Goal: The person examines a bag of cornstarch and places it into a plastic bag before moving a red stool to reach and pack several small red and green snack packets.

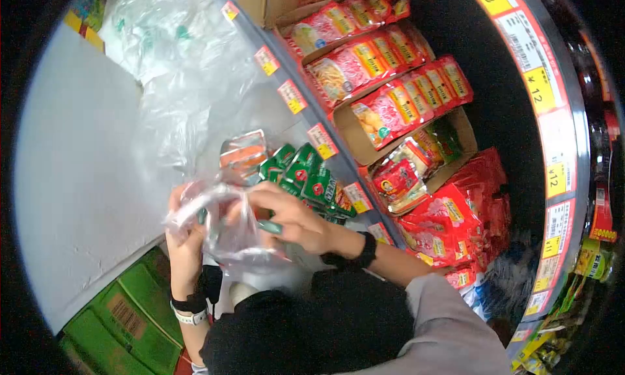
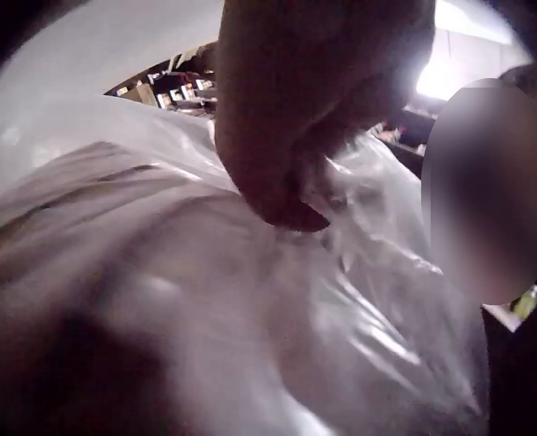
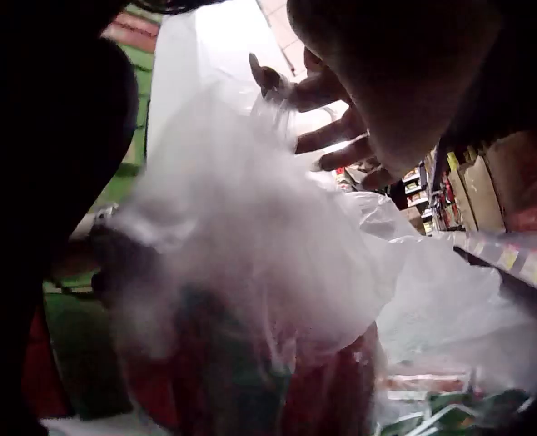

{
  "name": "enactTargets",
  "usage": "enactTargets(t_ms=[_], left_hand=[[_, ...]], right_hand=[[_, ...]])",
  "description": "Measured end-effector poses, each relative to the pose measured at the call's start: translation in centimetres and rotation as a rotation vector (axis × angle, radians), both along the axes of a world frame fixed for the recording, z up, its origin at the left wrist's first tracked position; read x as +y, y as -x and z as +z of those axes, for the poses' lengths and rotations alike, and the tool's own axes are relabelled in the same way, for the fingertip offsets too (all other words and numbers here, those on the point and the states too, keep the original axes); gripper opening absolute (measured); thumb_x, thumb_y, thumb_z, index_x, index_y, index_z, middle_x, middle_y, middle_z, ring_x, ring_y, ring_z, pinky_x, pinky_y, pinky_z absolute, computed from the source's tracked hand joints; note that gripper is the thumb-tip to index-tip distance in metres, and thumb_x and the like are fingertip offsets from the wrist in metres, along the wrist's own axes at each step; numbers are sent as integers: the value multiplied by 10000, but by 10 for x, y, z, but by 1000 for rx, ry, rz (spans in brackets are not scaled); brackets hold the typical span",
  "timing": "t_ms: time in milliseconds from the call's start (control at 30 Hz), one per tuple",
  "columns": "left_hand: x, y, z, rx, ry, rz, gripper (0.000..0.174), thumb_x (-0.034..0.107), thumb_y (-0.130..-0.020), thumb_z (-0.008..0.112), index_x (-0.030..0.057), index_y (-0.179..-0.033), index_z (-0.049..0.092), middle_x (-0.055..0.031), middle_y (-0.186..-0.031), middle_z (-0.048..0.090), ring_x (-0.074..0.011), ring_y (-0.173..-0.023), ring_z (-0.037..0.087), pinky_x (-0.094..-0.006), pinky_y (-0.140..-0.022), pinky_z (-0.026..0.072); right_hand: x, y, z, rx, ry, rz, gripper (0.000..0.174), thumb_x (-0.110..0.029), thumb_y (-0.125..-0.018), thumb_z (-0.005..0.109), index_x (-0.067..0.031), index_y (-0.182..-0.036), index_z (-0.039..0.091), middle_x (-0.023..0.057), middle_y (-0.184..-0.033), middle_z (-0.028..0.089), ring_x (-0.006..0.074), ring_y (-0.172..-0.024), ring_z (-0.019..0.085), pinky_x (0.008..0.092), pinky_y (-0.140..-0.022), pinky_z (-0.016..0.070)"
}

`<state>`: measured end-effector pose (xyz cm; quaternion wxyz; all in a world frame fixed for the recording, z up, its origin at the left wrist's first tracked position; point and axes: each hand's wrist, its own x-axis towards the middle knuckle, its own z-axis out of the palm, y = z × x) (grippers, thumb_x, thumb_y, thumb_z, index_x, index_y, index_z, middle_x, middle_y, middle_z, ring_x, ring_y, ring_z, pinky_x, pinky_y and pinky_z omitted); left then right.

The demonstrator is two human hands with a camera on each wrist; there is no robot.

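Note:
A clear plastic bag (image 1: 244,235) hangs between both hands, close to the body in the head view. The left hand (image 1: 185,222) grips the bag at its left side; in the left wrist view the hand (image 2: 314,118) pinches the crinkled film. At the bag's upper right, the right hand (image 1: 293,222) has its thumb and index finger on the plastic; in the right wrist view this hand (image 3: 387,100) pinches the film (image 3: 273,113), its other fingers spread. Green packets (image 1: 303,173) and an orange-and-silver packet (image 1: 243,155) lie just beyond the hands.
A pile of clear plastic bags (image 1: 195,82) covers the white surface (image 1: 84,160) beyond. To the right, a shelf with price tags (image 1: 322,140) holds boxes of red packets (image 1: 390,111). Green cartons (image 1: 124,316) stand at the lower left.

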<state>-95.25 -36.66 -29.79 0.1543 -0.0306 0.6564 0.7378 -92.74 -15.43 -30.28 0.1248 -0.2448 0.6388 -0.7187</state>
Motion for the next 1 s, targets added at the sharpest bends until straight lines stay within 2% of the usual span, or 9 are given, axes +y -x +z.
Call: enactTargets(t_ms=[67,200,367,400,433,633,767,833,1000], left_hand=[[0,-5,-15,-46,-19,148,659,-25,-683,529,35,-1314,350,-97,-1112,563,-177,-968,539,-303,-890,414],[-12,-4,10,-52,108,149,609,6,-736,518,46,-1321,355,-46,-813,581,-85,-663,532,-218,-546,432],[-6,4,7,38,221,188,454,72,-820,505,-10,-1259,419,11,-793,495,-60,-643,421,-202,-547,342],[-14,7,3,12,284,154,453,95,-828,520,0,-1259,417,1,-990,474,-56,-731,423,-191,-634,349],[-12,12,7,-13,346,122,453,118,-836,535,9,-1260,415,-10,-1188,452,-51,-820,424,-179,-721,355],[-9,1,40,147,442,318,323,89,-816,441,-41,-1094,542,-30,-932,569,-44,-663,423,-163,-612,349],[-27,-30,55,235,648,-25,178,37,-733,452,-38,-826,583,-77,-652,582,-127,-552,472,-267,-540,386],[-38,-42,71,143,861,-137,107,40,-725,477,-36,-771,537,-73,-579,512,-133,-527,453,-266,-524,370],[-60,-61,66,190,795,-51,396,298,-692,672,-17,-634,439,-56,-549,401,-135,-497,401,-251,-478,307]], right_hand=[[-5,2,-9,-506,256,96,311,-204,-882,368,23,-799,564,78,-826,598,87,-475,482,228,-582,424],[-37,-2,-33,-267,223,238,245,-201,-899,418,-12,-825,554,57,-710,567,115,-580,531,277,-593,423],[-34,6,-10,482,-540,-146,189,-240,-847,515,-62,-840,576,58,-844,564,206,-658,531,309,-585,401],[-29,7,-10,544,-614,-195,176,-232,-816,544,-69,-862,592,42,-860,562,189,-621,523,296,-549,390],[-24,6,-11,548,-619,-197,176,-232,-816,544,-69,-862,592,42,-860,562,189,-621,523,296,-549,390],[12,-8,-30,233,-1249,-164,421,-184,-765,572,-66,-1158,480,79,-880,595,209,-661,596,336,-538,467],[28,-6,-60,676,-952,-533,571,-156,-778,558,-99,-1316,377,96,-947,634,227,-509,570,328,-486,484],[28,-1,-16,-49,-884,-388,579,-111,-820,521,-80,-1353,298,160,-872,647,247,-615,617,345,-567,502],[29,10,1,-447,-287,-439,494,-64,-847,417,-72,-1327,303,49,-622,543,93,-501,482,239,-458,396]])
